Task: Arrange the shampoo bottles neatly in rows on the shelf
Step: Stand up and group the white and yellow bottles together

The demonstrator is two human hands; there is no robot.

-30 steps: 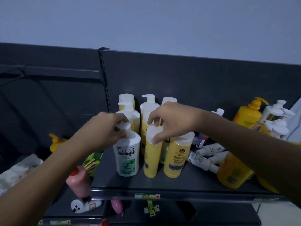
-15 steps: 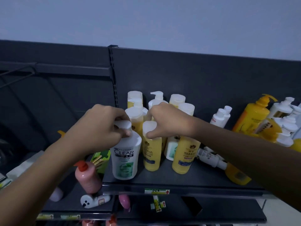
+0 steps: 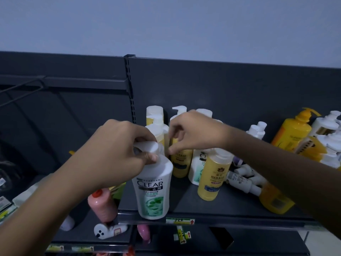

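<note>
Dark metal shelf [image 3: 230, 206] | white CLEAR pump bottle [image 3: 153, 189] upright at front lip | left hand [image 3: 118, 154] fingers clamped on its pump | right hand [image 3: 195, 132] pinching yellow bottle [image 3: 180, 163] behind

The scene is dimly lit with a cool bluish cast. The dark shelf [image 3: 212, 204] is barely separated from its shadows. Straight lines are bowed near the edges, and fine label text is softened.

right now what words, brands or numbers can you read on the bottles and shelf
"CLEAR": white bottle at the shelf's front edge, left hand on its pump.
"HERBAL", partly covered: yellow bottle right of it.
"CL", rest hidden: second white bottle behind.
Too small or blurred: small print on those bottles, price tags on the shelf edge, lying bottles' labels.
</note>
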